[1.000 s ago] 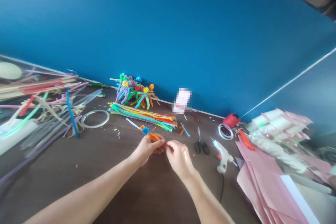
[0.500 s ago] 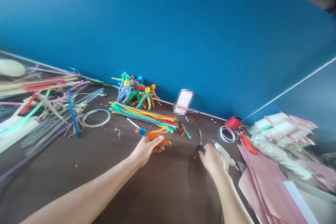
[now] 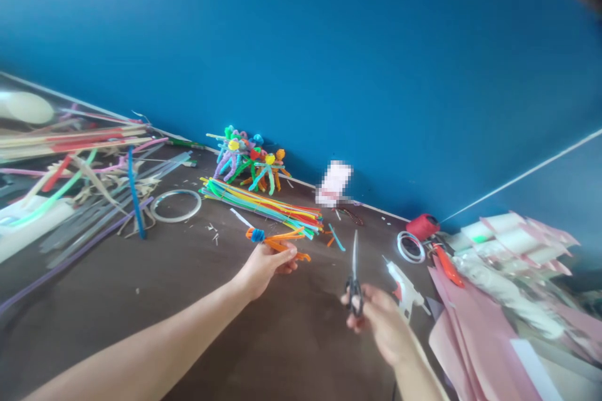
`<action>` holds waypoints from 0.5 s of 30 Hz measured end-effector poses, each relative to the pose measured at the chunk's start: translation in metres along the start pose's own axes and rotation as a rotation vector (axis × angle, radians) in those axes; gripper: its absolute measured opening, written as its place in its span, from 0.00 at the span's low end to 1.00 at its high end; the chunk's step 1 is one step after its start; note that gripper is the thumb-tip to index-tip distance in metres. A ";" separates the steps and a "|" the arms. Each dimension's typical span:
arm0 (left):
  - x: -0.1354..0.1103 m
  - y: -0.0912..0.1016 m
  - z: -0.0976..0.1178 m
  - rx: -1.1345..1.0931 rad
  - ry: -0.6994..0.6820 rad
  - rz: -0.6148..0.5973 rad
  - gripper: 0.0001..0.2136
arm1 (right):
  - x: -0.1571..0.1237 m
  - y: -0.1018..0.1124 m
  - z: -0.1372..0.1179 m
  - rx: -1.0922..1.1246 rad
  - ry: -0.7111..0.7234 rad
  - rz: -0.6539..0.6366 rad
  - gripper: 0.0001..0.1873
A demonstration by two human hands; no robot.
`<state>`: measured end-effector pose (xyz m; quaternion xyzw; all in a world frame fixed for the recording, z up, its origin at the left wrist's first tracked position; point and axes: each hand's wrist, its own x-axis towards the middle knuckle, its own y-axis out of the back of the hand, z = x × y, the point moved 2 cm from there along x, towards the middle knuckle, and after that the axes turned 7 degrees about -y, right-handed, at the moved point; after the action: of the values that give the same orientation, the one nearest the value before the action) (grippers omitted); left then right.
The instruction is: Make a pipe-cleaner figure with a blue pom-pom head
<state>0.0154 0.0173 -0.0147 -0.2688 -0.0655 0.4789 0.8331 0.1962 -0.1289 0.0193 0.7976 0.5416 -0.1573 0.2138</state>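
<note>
My left hand (image 3: 270, 265) is closed on an orange pipe-cleaner figure (image 3: 277, 242) with a blue band wound round one end. Its orange legs stick out past my fingers to the right. In my right hand (image 3: 376, 319) is a pair of scissors (image 3: 355, 276), gripped by the dark handles, blades together and pointing away from me. Just beyond the left hand lies a bundle of coloured pipe cleaners (image 3: 263, 205). Several finished-looking pipe-cleaner figures (image 3: 249, 160) stand behind it against the wall.
A white glue gun (image 3: 405, 285) lies right of my right hand, near a red spool (image 3: 422, 225) and a ring of tape (image 3: 411, 247). Pink paper (image 3: 465, 326) covers the right side. Loose strips (image 3: 94, 182) and a white ring (image 3: 175, 206) are at left. A blue wall (image 3: 301, 62) bounds the back.
My right hand has lifted the scissors from the table and turned them nearer to me. The left hand keeps the orange figure almost in place. The view has shifted slightly.
</note>
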 end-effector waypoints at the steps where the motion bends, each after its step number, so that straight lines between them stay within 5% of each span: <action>1: 0.000 0.000 0.000 -0.005 -0.004 0.002 0.12 | -0.006 -0.014 0.006 0.142 0.007 -0.048 0.15; 7: -0.001 0.000 0.001 -0.051 0.003 0.023 0.15 | -0.026 -0.079 0.030 0.433 0.016 -0.199 0.22; 15: -0.001 -0.003 0.000 0.026 -0.025 0.023 0.13 | -0.023 -0.087 0.012 0.041 0.067 -0.121 0.25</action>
<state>0.0171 0.0153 -0.0135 -0.2526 -0.0668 0.4925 0.8302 0.1062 -0.1255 0.0056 0.7724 0.5925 -0.1543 0.1693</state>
